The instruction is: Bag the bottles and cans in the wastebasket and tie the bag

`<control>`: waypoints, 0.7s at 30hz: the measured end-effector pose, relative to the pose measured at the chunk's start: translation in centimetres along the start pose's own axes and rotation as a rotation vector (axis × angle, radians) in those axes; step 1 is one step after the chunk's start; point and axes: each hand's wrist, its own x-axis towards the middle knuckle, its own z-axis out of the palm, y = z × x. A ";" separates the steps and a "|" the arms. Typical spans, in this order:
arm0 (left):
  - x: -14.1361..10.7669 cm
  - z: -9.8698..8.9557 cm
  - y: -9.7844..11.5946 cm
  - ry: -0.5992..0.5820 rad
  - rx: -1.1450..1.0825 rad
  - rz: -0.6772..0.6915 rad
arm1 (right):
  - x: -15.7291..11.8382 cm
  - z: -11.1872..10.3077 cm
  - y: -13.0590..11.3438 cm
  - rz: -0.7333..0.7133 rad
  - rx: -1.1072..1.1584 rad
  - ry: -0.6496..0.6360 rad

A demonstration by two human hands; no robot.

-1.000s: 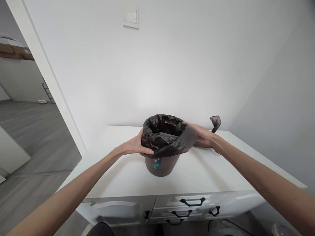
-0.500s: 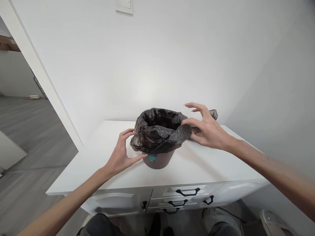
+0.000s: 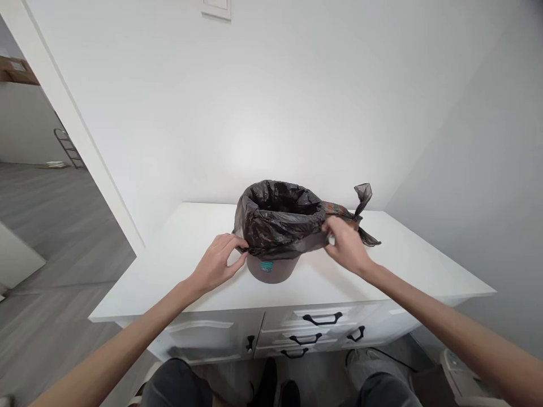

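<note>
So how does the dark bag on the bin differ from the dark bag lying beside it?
The bin bag gapes open, draped over the brown bin; the side bag is gathered at one end. The left hand and right hand hold the bin bag's edge; the side bag lies on the white counter, partly behind the right hand. Both are thin, dark, see-through plastic.

A brown bin with a black bag in it.
The bin is round and stands up straight on the white table, with a bit of blue-green on its front. The bag is thin, shiny and wrinkly. Its top is wide open, and its edge folds over and hangs down outside, hiding the upper part of the bin.
</note>
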 end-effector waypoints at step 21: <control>-6.8 -1.1 -4.9 0.037 -0.278 -0.830 | 4.6 -8.5 -7.9 -0.031 0.302 -0.222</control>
